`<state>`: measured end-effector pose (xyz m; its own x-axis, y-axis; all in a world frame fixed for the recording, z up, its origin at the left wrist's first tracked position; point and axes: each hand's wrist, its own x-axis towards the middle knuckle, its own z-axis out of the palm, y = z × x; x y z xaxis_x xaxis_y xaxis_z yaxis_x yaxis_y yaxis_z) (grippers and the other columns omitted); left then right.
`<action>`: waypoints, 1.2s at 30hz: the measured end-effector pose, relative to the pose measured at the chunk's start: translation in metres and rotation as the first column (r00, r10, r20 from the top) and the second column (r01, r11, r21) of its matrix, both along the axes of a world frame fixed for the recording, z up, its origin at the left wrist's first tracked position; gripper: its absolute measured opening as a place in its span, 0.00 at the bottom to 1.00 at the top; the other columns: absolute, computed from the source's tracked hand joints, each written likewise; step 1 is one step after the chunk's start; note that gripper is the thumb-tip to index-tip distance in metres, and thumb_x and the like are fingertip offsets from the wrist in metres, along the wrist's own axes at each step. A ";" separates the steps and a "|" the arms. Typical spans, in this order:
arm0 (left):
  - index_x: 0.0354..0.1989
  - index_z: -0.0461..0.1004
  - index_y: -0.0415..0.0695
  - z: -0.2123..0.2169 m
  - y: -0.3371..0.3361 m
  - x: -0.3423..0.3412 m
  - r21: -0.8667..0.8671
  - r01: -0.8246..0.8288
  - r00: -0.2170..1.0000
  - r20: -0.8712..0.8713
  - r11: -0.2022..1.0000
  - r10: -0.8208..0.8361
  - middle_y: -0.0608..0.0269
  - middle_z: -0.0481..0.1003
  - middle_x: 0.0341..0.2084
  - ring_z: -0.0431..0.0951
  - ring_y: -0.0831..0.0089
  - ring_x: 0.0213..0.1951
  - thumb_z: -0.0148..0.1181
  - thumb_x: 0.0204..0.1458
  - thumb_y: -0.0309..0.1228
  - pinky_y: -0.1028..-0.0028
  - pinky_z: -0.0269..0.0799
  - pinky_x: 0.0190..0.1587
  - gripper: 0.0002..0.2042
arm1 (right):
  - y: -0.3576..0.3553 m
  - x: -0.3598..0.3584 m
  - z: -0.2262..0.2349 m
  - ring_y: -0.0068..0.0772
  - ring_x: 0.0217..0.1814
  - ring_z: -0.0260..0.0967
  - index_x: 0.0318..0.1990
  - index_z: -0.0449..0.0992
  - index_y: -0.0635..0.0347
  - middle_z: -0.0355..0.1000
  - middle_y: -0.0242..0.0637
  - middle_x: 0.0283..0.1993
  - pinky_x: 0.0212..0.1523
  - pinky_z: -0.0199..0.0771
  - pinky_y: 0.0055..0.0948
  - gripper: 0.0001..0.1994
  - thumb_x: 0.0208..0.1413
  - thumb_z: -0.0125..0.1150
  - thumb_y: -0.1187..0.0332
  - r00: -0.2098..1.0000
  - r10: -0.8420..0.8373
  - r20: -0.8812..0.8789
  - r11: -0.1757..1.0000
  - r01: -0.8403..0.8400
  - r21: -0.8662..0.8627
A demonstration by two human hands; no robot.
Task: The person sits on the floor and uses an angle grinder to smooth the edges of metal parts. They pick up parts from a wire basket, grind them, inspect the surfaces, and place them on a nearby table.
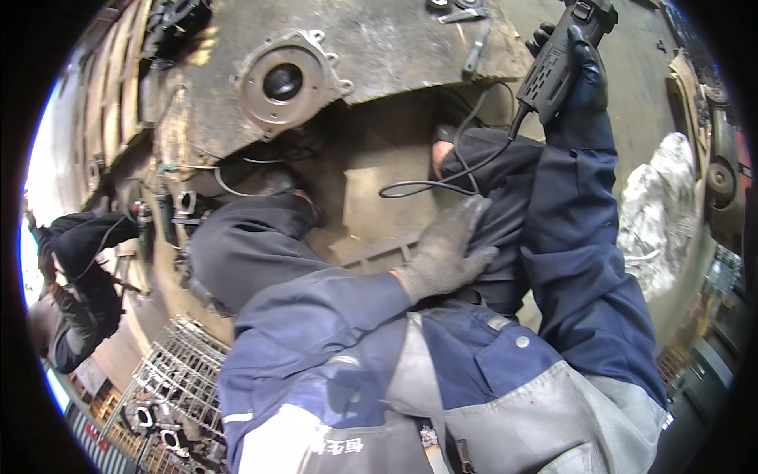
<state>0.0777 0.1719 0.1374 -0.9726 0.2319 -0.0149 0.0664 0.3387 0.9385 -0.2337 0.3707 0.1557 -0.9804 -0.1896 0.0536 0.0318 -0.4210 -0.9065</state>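
Observation:
My right hand [588, 75], in a dark glove, is raised at the upper right and wrapped round the black slotted body of a corded power tool [553, 71]. The tool's working end lies near the picture's edge, so I cannot tell its exact kind. Its black cord [426, 186] hangs down and loops over my right knee. Across my lap, my left hand [450, 253], in a grey knitted glove, rests on my right thigh with fingers stretched out and nothing in them. A round metal flanged housing [316, 87] with a dark central hole lies on the worktop [387, 47] ahead.
A slim hand tool [476, 57] lies by the worktop's right edge. Crumpled silvery sheeting [659, 213] is on the right. A wire basket [178, 371] with metal parts stands at lower left. Another person [75, 316] is at far left, near wooden pallets [114, 95].

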 end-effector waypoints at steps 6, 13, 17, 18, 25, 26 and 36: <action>0.65 0.70 0.37 0.029 -0.016 -0.010 0.086 0.257 0.943 0.194 0.962 -0.270 0.39 0.78 0.54 0.79 0.47 0.57 0.67 0.58 0.45 0.57 0.73 0.61 0.32 | -0.031 -0.012 0.006 0.51 0.63 0.76 0.70 0.65 0.66 0.74 0.55 0.61 0.68 0.76 0.49 0.29 0.68 0.59 0.56 0.992 0.124 -0.028 0.990 -0.126 -0.058; 0.50 0.82 0.40 0.087 -0.159 -0.056 -0.024 0.123 0.874 0.477 0.992 -0.097 0.53 0.85 0.35 0.86 0.63 0.36 0.71 0.58 0.39 0.66 0.81 0.41 0.17 | -0.070 -0.012 0.013 0.44 0.56 0.80 0.66 0.70 0.65 0.78 0.51 0.56 0.60 0.82 0.46 0.25 0.66 0.63 0.61 0.999 0.037 -0.019 0.998 -0.038 -0.051; 0.56 0.77 0.38 0.051 -0.194 -0.108 -0.771 -0.242 0.963 -0.117 0.589 0.243 0.49 0.84 0.44 0.81 0.53 0.53 0.74 0.54 0.45 0.59 0.74 0.58 0.28 | -0.086 -0.010 0.018 0.45 0.56 0.80 0.65 0.69 0.70 0.77 0.51 0.56 0.58 0.83 0.45 0.26 0.66 0.63 0.61 0.989 0.143 -0.044 0.988 -0.146 -0.058; 0.58 0.75 0.38 0.038 -0.199 -0.120 -0.838 -0.291 0.957 -0.252 0.462 0.145 0.49 0.83 0.46 0.78 0.51 0.57 0.75 0.52 0.47 0.57 0.69 0.64 0.31 | -0.089 -0.009 0.020 0.45 0.55 0.80 0.65 0.70 0.70 0.77 0.51 0.56 0.58 0.83 0.45 0.26 0.66 0.63 0.61 0.990 0.135 -0.041 0.989 -0.137 -0.051; 0.61 0.68 0.33 -0.009 -0.227 -0.165 -0.978 0.043 0.996 0.057 0.205 0.065 0.45 0.79 0.49 0.73 0.48 0.62 0.75 0.46 0.50 0.50 0.46 0.78 0.40 | -0.114 0.007 0.036 0.39 0.51 0.81 0.64 0.70 0.66 0.78 0.46 0.53 0.55 0.85 0.40 0.24 0.66 0.66 0.63 0.984 0.170 0.048 0.985 -0.168 -0.044; 0.60 0.69 0.33 -0.009 -0.231 -0.167 -0.971 0.075 0.992 0.095 0.227 0.077 0.44 0.80 0.47 0.74 0.48 0.61 0.75 0.46 0.49 0.51 0.47 0.78 0.39 | -0.116 0.009 0.038 0.37 0.51 0.81 0.64 0.70 0.66 0.78 0.45 0.53 0.54 0.85 0.40 0.24 0.66 0.66 0.63 0.984 0.174 0.040 0.984 -0.172 -0.049; 0.47 0.83 0.40 -0.007 -0.328 -0.188 -0.426 -0.536 0.832 -0.118 0.729 0.542 0.55 0.84 0.34 0.83 0.70 0.38 0.58 0.67 0.52 0.67 0.77 0.42 0.24 | -0.126 0.012 0.043 0.34 0.49 0.81 0.64 0.71 0.65 0.79 0.41 0.50 0.52 0.85 0.37 0.23 0.67 0.65 0.64 0.976 0.167 0.142 0.986 -0.163 -0.037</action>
